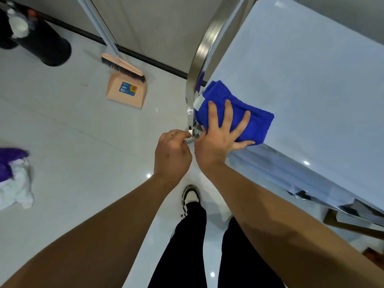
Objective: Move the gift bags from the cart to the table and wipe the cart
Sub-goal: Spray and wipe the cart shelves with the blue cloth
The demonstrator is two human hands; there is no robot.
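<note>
- Pressing my right hand (220, 129) flat, fingers spread, on the cloth (249, 113) at the cart (311, 80) top's near corner.
- Bare top runs away rightward; my left hand (172, 150), curled, holds nothing I can see.

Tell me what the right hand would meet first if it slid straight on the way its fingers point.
Probably nothing soon: the right hand, flat on the folded blue cloth, points across the pale blue cart top, which looks bare ahead.

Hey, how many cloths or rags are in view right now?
2. A blue cloth lies on the cart's top shelf under the right hand; a purple and white bundle, probably rags, lies on the floor at far left.
</note>
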